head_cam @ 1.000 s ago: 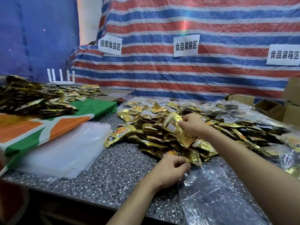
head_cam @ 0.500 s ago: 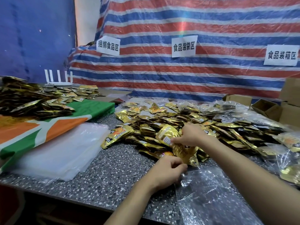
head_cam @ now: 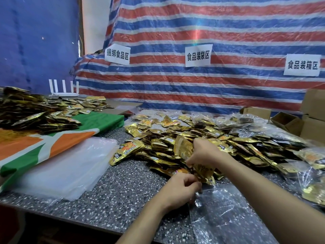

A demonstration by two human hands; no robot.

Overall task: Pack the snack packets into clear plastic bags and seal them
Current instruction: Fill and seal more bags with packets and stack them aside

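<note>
Plastic bags lie in a flat, milky stack (head_cam: 66,166) at the left of the speckled tabletop (head_cam: 123,194), well apart from both hands. Further right, the left hand (head_cam: 181,188) sits near the front edge with its fingers curled. It pinches what looks like the lip of the clear plastic bag (head_cam: 232,221). That bag lies flat and crinkled on the tabletop, its long axis running from the mouth toward the lower right, and I see no packets inside it.

Just above and a little right of that pinch, the right hand (head_cam: 206,153) grips a small bunch of gold snack packets (head_cam: 204,171). Its fingers close round their middle, so one end sticks up to the left and the other hangs down. The hanging end is just beside the left hand and points at the bag mouth; how wide that mouth stands I cannot tell.

The next move is probably a short push down and to the lower right, along the bag's length, with the right hand travelling. The packets are shiny, crumpled foil with orange print, and look slippery. Behind and to the right spreads the loose heap (head_cam: 246,143), and at the far right lie filled bags (head_cam: 313,184).
</note>
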